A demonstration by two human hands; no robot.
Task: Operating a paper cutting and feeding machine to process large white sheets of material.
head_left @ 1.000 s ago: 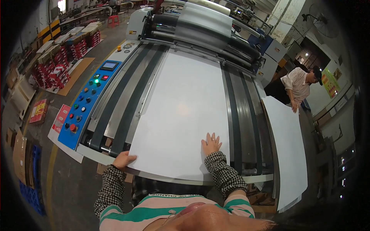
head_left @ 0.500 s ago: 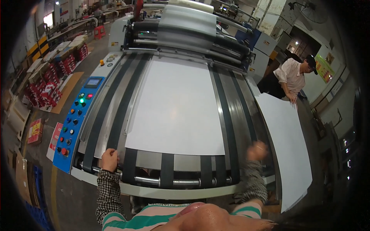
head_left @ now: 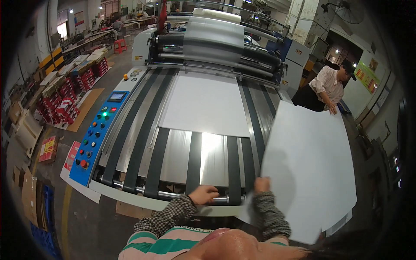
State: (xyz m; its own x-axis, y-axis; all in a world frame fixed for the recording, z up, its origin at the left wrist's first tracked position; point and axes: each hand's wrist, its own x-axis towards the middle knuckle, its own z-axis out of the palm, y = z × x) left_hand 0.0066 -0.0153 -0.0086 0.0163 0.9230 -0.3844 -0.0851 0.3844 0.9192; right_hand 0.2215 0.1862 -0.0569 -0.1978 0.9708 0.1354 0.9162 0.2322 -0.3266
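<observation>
Right hand (head_left: 261, 184) half-hidden behind white sheet (head_left: 310, 169)

Single view only: the camera sits on my head, left of a pair, looking forward and steeply down along the belt conveyor (head_left: 190, 143) toward the rollers (head_left: 216, 43) at its far end. My sleeves enter from the lower edge, close to the lens. The fisheye bends the control panel (head_left: 97, 138) and floor (head_left: 82, 216) near the rim.

Around me: blue control panel (head_left: 99, 138) with coloured buttons; a co-worker (head_left: 326, 86) in a pale shirt; red box stacks (head_left: 65, 102); flattened cardboard (head_left: 26, 130) on floor.
</observation>
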